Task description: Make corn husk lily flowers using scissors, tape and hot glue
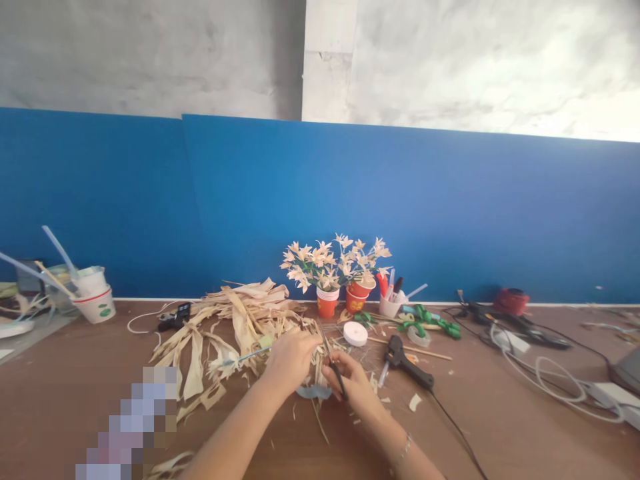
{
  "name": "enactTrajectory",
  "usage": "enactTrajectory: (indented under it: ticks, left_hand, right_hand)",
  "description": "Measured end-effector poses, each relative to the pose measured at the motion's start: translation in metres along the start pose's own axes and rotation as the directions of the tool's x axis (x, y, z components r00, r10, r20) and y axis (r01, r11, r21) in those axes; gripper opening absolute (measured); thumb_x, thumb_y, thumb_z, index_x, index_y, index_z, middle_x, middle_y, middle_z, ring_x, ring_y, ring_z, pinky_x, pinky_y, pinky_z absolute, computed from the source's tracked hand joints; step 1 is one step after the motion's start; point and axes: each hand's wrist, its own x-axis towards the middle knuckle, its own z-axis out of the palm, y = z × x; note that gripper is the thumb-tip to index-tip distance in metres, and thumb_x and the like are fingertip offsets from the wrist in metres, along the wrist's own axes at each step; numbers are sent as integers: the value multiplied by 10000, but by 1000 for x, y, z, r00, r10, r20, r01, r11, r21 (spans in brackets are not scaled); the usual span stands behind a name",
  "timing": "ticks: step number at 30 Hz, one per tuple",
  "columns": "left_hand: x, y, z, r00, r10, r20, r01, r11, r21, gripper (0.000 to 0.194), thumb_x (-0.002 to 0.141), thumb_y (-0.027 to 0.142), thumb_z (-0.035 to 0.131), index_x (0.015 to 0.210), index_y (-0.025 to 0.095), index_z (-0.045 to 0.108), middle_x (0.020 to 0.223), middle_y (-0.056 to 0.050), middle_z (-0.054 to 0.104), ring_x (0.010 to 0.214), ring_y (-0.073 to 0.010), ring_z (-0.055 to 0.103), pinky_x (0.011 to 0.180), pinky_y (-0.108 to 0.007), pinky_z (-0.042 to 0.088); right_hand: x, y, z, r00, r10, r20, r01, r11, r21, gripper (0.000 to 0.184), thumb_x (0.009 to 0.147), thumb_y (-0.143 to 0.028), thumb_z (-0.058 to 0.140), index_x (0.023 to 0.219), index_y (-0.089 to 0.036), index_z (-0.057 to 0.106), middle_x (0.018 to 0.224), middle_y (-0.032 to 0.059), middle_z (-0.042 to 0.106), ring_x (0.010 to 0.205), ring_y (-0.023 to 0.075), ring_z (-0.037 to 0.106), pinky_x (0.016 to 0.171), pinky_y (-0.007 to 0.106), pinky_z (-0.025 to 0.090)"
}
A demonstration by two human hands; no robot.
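In the middle of the table my left hand (293, 357) is closed around a thin bluish stem (254, 353). A pale husk flower (225, 363) shows at the stem's left end. My right hand (354, 385) grips dark-handled scissors (331, 360), their blades pointing up and away beside my left fingertips. What lies between the blades and my left fingers is too small to make out. Below both hands is a blue-grey strip (314, 392). Dried corn husks (240, 310) are heaped to the left and behind my left hand.
Behind stand flowers (327, 260) in red cups (327, 305). A white tape roll (355, 333), black glue gun (407, 363) and green ribbon pieces (425, 320) lie to the right. Cables (545, 380) cover the far right; white cups (95, 303) stand left. A blue partition (400, 200) closes the back.
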Motion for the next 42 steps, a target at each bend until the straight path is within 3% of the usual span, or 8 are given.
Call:
enactTrajectory:
  ticks: [14,19,26,30,33,35,38,42]
  left_hand:
    - [0,-4,5,999,-16,40,17,1000,-21,283,876,174,434,928,252,700,832,-28,698,832,-197,585,701,-291,417]
    - [1,-3,1,995,39,89,-38,999,-11,281,873,171,437,918,253,702,807,-27,693,808,-191,574,698,-290,413]
    - [0,-4,6,996,-2,89,5,1000,-27,283,862,154,440,923,248,700,818,-26,699,827,-189,581,709,-281,413]
    - [-1,-6,7,992,-48,114,43,998,47,265,842,133,445,816,215,695,782,-42,684,824,-197,583,698,-282,416]
    - [0,-9,1,995,-43,85,38,998,59,269,842,125,444,861,222,695,834,-40,696,846,-202,584,733,-302,420]
    - [1,-10,-5,997,-26,78,20,997,79,258,852,143,446,877,218,692,837,-42,697,846,-209,578,735,-315,416]
    - [2,-7,-14,996,16,86,-26,992,122,236,874,192,444,849,205,678,801,-46,678,835,-212,557,719,-323,406]
    - [3,3,-21,990,84,109,-101,980,170,251,887,196,427,761,187,645,762,-47,648,811,-204,527,695,-322,387]
  right_hand:
    - [-3,-10,5,995,90,-41,-91,995,-28,439,572,-526,721,691,-192,462,416,-111,373,335,33,270,352,184,197]
    - [-2,-7,4,998,59,-29,-59,998,-16,430,592,-526,711,684,-188,461,426,-108,376,356,32,281,367,177,208]
    - [-5,-11,5,997,17,-79,-26,992,-121,374,600,-460,711,629,-174,472,460,-86,406,399,39,315,393,177,243]
    - [-5,-7,5,997,77,10,-75,986,-150,370,629,-485,674,738,-193,475,428,-102,408,335,59,317,355,190,230]
    - [-4,-4,-3,997,49,-58,-62,966,-253,383,655,-470,651,868,-211,465,441,-107,424,345,95,368,376,208,262]
    - [-5,-4,-8,985,-20,-170,-63,881,-468,313,670,-380,652,868,-220,471,477,-86,464,418,123,446,437,220,292]
    - [-8,-9,-12,963,-85,-256,-166,562,-811,149,698,-226,597,828,-210,526,607,5,605,598,182,572,532,244,316]
    - [-13,-15,-6,972,-77,-224,-204,206,-957,187,690,-160,543,866,-190,599,818,99,676,821,252,613,629,277,364]
